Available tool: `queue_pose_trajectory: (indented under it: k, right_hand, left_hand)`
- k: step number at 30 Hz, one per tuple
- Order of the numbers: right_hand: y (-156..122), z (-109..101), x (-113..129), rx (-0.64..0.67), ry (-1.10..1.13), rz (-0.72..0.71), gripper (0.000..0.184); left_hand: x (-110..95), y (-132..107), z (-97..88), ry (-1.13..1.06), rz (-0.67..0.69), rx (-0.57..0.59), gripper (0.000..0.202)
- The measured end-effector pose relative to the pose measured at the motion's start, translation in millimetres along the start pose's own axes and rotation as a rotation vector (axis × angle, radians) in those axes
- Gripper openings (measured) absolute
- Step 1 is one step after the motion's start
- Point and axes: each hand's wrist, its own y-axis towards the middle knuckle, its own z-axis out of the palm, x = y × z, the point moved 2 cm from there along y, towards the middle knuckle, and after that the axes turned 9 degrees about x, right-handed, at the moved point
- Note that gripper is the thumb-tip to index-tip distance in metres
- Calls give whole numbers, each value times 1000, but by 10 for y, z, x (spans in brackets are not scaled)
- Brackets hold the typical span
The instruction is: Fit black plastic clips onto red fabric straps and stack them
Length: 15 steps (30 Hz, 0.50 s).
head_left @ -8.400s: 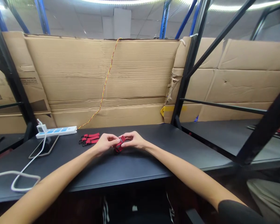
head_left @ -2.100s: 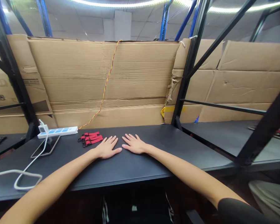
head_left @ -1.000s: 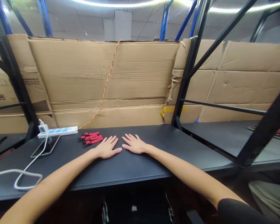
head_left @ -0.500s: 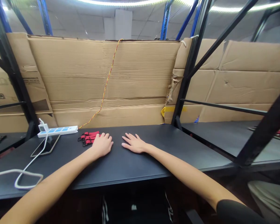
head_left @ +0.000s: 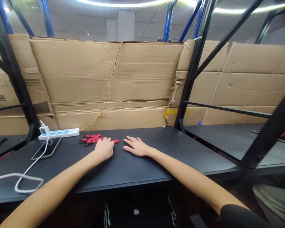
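Observation:
Several short red straps (head_left: 92, 138) with black buckles or clips lie in a small pile on the black table, to the left of my left hand. My left hand (head_left: 104, 148) is closed with its fingers curled down, and the end of a red strap (head_left: 116, 141) sticks out past its right side. How the fingers grip that strap is hidden under the hand. Palm down, my right hand (head_left: 137, 147) rests open on the tabletop, fingers spread, apart from the straps and holding nothing.
On the left, a white power strip (head_left: 61, 133) has a charger plugged in, its white cable (head_left: 29, 175) looping over the table (head_left: 180, 152) beside a phone (head_left: 47, 148). Cardboard (head_left: 142, 79) walls the back, crossed by a twisted wire (head_left: 109, 82). A black frame post (head_left: 190, 72) stands right.
The end of a red strap now shows to the right of my left hand, where none was visible before. My left hand has shifted slightly left, and my right hand stays in place.

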Motion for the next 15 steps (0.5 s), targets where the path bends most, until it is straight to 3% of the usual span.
queue_pose_trajectory:
  k: [2,5,8,11,15]
  right_hand:
    - [5,0,8,-30,-19,-28,77]
    - [7,-8,31,-90,-57,-80,74]
    - [2,-27,73,-166,-90,-135,68]
    - [-5,-49,134,-238,-104,-216,61]
    - [-9,-54,213,-252,-94,-378,45]
  left_hand:
    - [64,11,-8,-38,-20,-23,33]
    - [225,58,32,-114,-55,62,32]
    - [332,132,96,-242,71,65,32]
    - [318,176,127,-402,194,15,38]
    - [150,144,93,-661,337,24,43]
